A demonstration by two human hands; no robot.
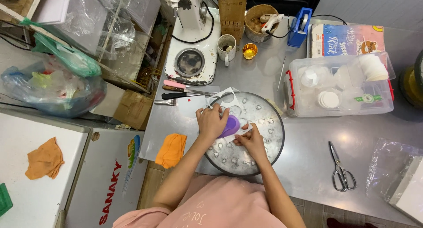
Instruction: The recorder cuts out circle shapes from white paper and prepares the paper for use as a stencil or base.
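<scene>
Nearest the camera is the person's pink shirt (211, 206), with both forearms extending from it over a round metal tray (269, 140) on the steel worktable (308, 135). The left hand (212, 122) lies palm-down over a purple punch-like tool (231, 125), fingers curled and pressing on it. The right hand (252, 142) pinches the near edge of a white card sheet (227, 98) with round holes already cut; the sheet runs under the tool and out beyond the tray's far rim. Small pale cut pieces are scattered over the tray.

Beyond the tray lie a pink-handled knife (180, 85) and a black-handled knife (178, 95). An orange cloth (172, 149) sits at the table's left edge, scissors (341, 170) lie to the right, and a clear lidded box (339, 84) of white discs stands behind them.

Risks noted, as judgement: the right fingertips sit just beside the tool, so a slip under pressure could catch them. The sheet is thin and only pinched at one edge; it could shift and give a misplaced or overlapping hole. The tray may rock or slide under the downward load. Loose pieces could scatter off the rim.
</scene>
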